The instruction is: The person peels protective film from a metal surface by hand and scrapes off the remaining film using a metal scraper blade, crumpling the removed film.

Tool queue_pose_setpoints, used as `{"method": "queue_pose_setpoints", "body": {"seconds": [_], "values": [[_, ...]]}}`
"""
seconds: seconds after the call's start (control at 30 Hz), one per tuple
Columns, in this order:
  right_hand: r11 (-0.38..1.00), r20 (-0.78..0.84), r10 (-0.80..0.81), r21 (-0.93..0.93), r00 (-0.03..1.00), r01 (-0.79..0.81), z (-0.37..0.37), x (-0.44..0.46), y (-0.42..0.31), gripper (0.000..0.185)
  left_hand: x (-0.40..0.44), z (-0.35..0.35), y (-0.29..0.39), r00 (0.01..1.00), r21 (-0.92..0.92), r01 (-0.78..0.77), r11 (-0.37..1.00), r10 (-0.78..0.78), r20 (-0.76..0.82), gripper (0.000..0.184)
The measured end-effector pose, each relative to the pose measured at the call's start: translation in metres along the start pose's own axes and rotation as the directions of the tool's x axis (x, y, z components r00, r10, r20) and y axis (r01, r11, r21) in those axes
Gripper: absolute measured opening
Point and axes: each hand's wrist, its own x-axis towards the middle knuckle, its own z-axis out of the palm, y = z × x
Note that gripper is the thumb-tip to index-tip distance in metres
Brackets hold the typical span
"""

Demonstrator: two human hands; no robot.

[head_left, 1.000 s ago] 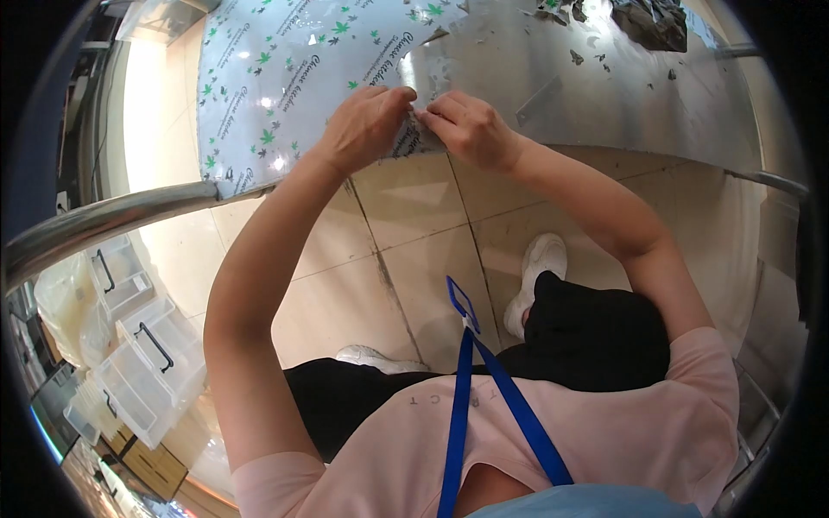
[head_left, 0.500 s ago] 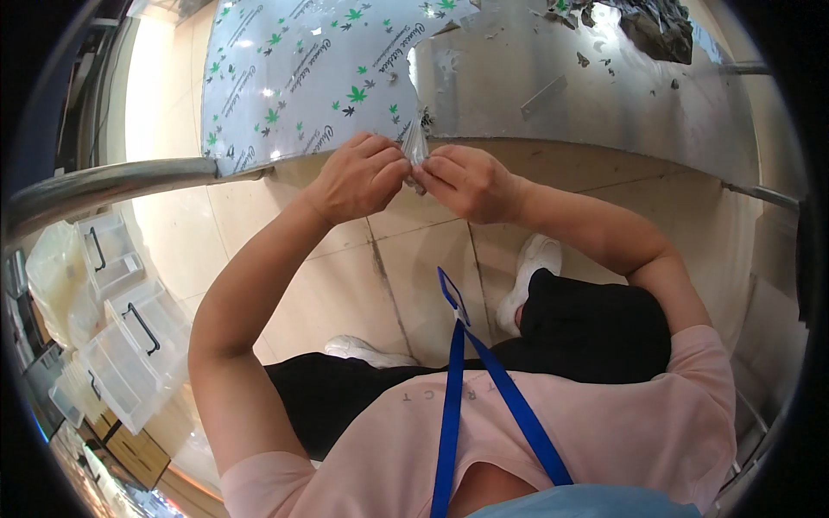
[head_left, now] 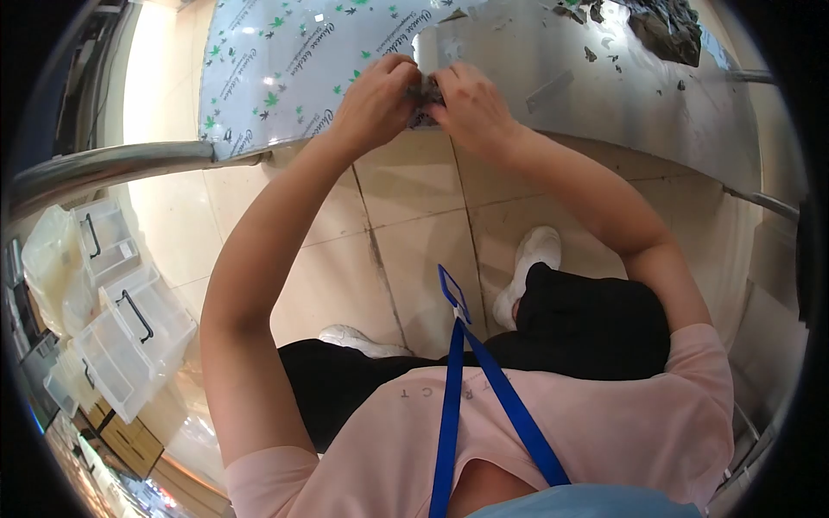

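A metal sheet [head_left: 604, 108] spans the top of the head view. Pale protective film [head_left: 276, 65], printed with green and dark leaves and lettering, covers its left part; its torn edge runs down near the middle. My left hand [head_left: 378, 102] is closed on a crumpled bit of this film at the torn edge, by the sheet's front. Right beside it, my right hand [head_left: 475, 105] is closed too, its fingertips pinching the same crumpled film. The fingers hide most of the gripped part. To the right of the tear, bare metal shows.
Crumpled dark film [head_left: 665, 33] lies at the sheet's far right, with small scraps around it. A round metal tube [head_left: 112, 177] runs along the left. Clear plastic boxes [head_left: 129, 337] with black handles stand at the lower left. A blue lanyard [head_left: 449, 406] hangs forward.
Both hands have moved up and away from me, from below the front edge to over the sheet. The strand of film stretched between them is now bunched at the fingertips.
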Motion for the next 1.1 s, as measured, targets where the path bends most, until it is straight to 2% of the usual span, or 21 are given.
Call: {"method": "queue_pose_setpoints", "body": {"seconds": [0.1,0.17,0.27,0.47,0.57,0.67,0.7,0.77,0.8,0.87,0.97,1.03,1.07,1.1], "values": [[0.999,0.091,0.016,-0.044,0.996,-0.012,-0.002,0.009,0.004,0.014,0.003,0.000,0.000,0.998,-0.003,0.036,0.999,-0.036,0.054,0.026],[0.998,0.185,0.059,-0.043,0.981,-0.052,-0.002,0.013,0.005,0.011,0.006,0.002,-0.004,0.997,-0.071,0.059,0.996,-0.055,0.053,0.028],[0.998,0.136,0.046,-0.054,0.990,-0.039,0.001,0.006,-0.003,0.007,0.003,0.002,-0.006,0.997,-0.096,0.021,0.995,-0.014,0.076,0.030],[0.988,0.047,-0.133,0.080,0.990,0.129,-0.007,-0.013,-0.016,0.002,-0.022,-0.015,0.009,0.995,-0.220,0.026,0.975,-0.003,0.103,0.032],[0.984,0.003,-0.094,0.155,0.996,0.093,-0.016,-0.016,-0.026,0.004,-0.026,-0.020,0.015,0.996,-0.277,-0.004,0.961,0.029,0.085,0.033],[0.950,0.043,0.124,0.284,0.991,-0.131,-0.026,-0.013,-0.023,0.006,-0.021,-0.027,0.025,0.998,-0.382,-0.027,0.924,0.043,0.034,0.036],[0.928,0.064,0.152,0.333,0.986,-0.165,-0.033,-0.014,-0.026,0.007,-0.017,-0.029,0.029,0.999,-0.424,-0.035,0.905,0.044,0.013,0.038],[0.874,0.116,0.205,0.425,0.972,-0.235,-0.051,-0.015,-0.041,0.010,-0.011,-0.027,0.028,0.994,-0.401,-0.106,0.910,0.092,-0.054,0.043],[0.835,0.183,0.278,0.441,0.943,-0.331,-0.062,-0.009,-0.047,0.012,-0.010,-0.025,0.029,0.990,-0.390,-0.136,0.910,0.111,-0.086,0.046],[0.736,0.305,0.407,0.449,0.861,-0.507,-0.081,0.003,-0.055,0.015,-0.011,-0.027,0.033,0.998,-0.434,-0.047,0.900,0.020,-0.067,0.048],[0.462,0.387,0.365,0.715,0.847,-0.525,-0.079,0.013,-0.037,0.019,-0.002,-0.030,0.037,0.995,-0.581,0.027,0.814,-0.080,-0.066,0.050],[0.290,0.528,0.332,0.731,0.781,-0.618,-0.084,0.014,-0.036,0.017,0.005,-0.037,0.045,0.988,-0.639,0.015,0.769,-0.108,-0.106,0.048],[0.204,0.592,0.301,0.726,0.748,-0.657,-0.087,0.013,-0.035,0.017,0.006,-0.038,0.046,0.990,-0.595,-0.017,0.803,-0.069,-0.122,0.044],[0.181,0.623,0.280,0.713,0.731,-0.677,-0.087,0.014,-0.032,0.017,0.006,-0.041,0.044,0.990,-0.549,-0.043,0.835,-0.037,-0.133,0.040]]}}
